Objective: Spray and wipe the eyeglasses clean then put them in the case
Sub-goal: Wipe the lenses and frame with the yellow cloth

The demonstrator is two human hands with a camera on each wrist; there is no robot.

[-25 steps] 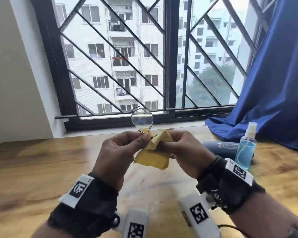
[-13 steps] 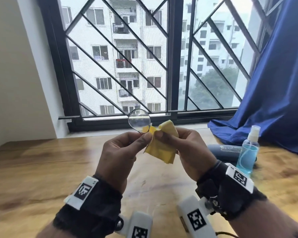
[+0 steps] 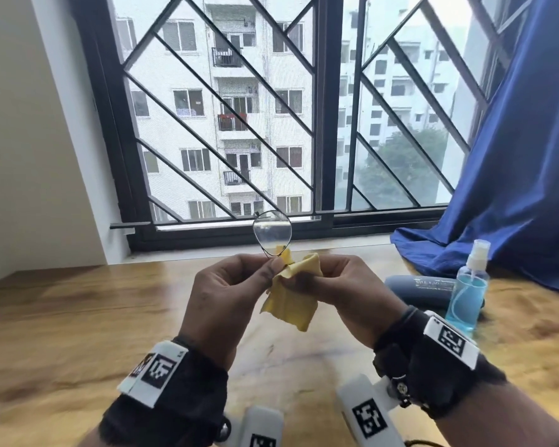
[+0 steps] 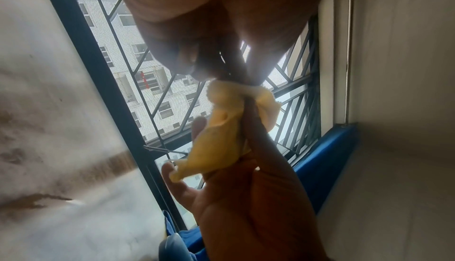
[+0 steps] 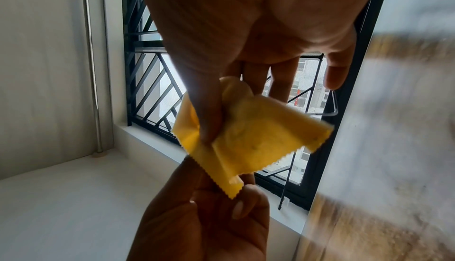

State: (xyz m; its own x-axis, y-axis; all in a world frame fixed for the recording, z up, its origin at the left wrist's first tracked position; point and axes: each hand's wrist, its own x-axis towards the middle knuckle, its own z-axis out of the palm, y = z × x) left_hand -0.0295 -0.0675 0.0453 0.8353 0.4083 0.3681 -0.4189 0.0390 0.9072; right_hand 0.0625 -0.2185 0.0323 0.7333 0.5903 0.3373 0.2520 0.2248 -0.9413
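Thin-rimmed eyeglasses (image 3: 272,233) are held up over the table in front of the window; one clear lens stands upright above my hands. My left hand (image 3: 271,266) pinches the frame at the lens's lower edge. My right hand (image 3: 299,279) grips a folded yellow cloth (image 3: 291,295) pressed against the glasses beside the left fingertips; the second lens is hidden behind the cloth. The cloth (image 4: 231,129) shows between both hands in the left wrist view, and the right thumb presses on the cloth (image 5: 251,138) in the right wrist view. A dark blue case (image 3: 420,290) lies closed on the table at the right.
A spray bottle (image 3: 468,285) of blue liquid stands in front of the case. A blue curtain (image 3: 513,188) drapes onto the wooden table (image 3: 78,317) at the far right. A barred window (image 3: 326,124) and its sill run along the table's far edge.
The right hand has moved the cloth up along the glasses and back down, so it hangs lower again. The left hand keeps its pinch on the frame.
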